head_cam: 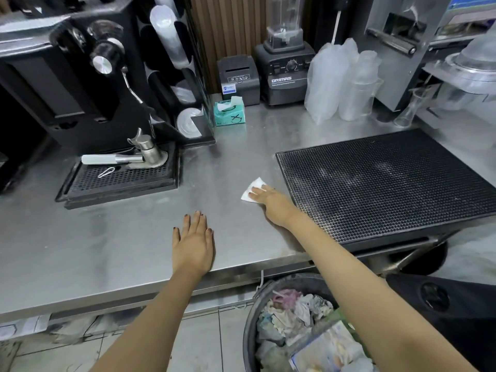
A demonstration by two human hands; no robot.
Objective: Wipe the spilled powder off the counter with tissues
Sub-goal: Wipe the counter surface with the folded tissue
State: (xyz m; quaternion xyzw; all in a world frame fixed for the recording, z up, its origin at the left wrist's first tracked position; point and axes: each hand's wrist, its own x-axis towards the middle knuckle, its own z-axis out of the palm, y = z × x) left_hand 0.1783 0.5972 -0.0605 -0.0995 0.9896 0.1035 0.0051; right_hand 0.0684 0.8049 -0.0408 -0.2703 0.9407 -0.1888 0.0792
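My right hand (271, 202) presses a folded white tissue (251, 191) flat against the steel counter (107, 251), just left of the black rubber mat. Its fingers lie spread on top of the tissue. My left hand (193, 241) rests palm down on the counter near the front edge, fingers apart, holding nothing. A faint pale powder film shows on the steel between my hands and further left. A green tissue pack (230, 113) stands at the back of the counter with a sheet sticking out.
A black honeycomb bar mat (389, 181) fills the counter's right side. A black drip tray with a portafilter (120, 174) sits at the left under a coffee machine. A blender (284, 65), receipt printer and bagged plastic cups line the back. A full waste bin (303, 326) stands below the counter edge.
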